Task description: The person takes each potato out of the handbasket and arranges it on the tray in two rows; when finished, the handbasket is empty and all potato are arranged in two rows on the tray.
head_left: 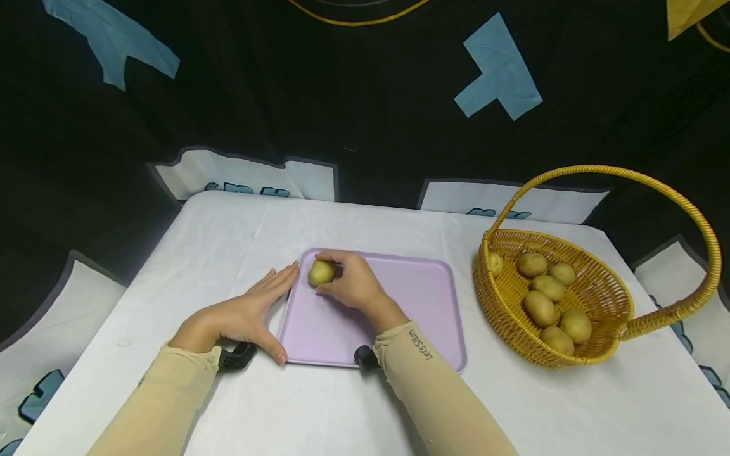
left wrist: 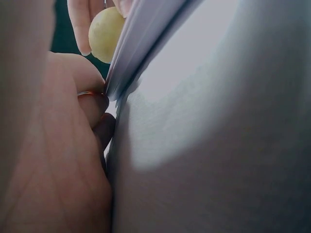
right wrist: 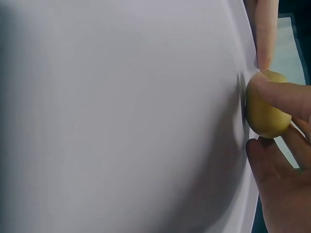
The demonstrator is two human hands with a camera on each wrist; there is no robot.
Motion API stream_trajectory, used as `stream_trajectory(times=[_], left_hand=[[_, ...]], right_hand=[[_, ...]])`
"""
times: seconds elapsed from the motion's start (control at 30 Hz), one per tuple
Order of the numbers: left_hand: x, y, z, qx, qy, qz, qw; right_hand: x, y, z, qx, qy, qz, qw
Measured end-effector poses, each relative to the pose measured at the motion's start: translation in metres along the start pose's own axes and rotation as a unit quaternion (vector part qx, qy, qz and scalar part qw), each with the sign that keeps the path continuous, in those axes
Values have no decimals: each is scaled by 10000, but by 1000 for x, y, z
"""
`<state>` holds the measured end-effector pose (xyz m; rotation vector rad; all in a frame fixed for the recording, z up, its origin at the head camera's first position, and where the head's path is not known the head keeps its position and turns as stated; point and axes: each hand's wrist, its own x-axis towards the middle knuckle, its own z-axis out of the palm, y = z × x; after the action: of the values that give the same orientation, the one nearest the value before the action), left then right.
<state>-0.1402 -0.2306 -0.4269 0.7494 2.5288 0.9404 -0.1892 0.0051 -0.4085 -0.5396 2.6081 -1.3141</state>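
Note:
My right hand (head_left: 358, 282) grips a yellowish potato (head_left: 321, 273) between thumb and fingers, at the far left corner of a lilac tray (head_left: 419, 304). In the right wrist view the potato (right wrist: 266, 116) is close against the tray surface, partly covered by fingers. Along the tray's left edge rests my left hand (head_left: 242, 315), fingers extended and thumb spread toward the near left corner. The left wrist view has its palm (left wrist: 63, 145) beside the tray rim (left wrist: 141, 43), with the potato (left wrist: 106, 35) beyond.
A wicker basket (head_left: 618, 297) with a tall arched handle stands right of the tray, holding several potatoes (head_left: 540, 308). A white cloth (head_left: 228, 234) covers the table. Dark fabric with blue tape pieces (head_left: 502, 66) hangs behind.

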Motion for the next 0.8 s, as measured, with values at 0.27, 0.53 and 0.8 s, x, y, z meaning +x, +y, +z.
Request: stream_trajectory(times=[0.27,0.53,0.8], left_hand=[[0,1,0,57,-6,-44,10000],[-1,1,0,22,23,-37,10000],[-1,2,0,-7,48,-80,10000]], right_hand=[[0,-2,-1,-24,-145,-147,9998],[-6,1,-11,77,-221,-181,9996],[-26,11,-35,417,-10,-177,9990]])
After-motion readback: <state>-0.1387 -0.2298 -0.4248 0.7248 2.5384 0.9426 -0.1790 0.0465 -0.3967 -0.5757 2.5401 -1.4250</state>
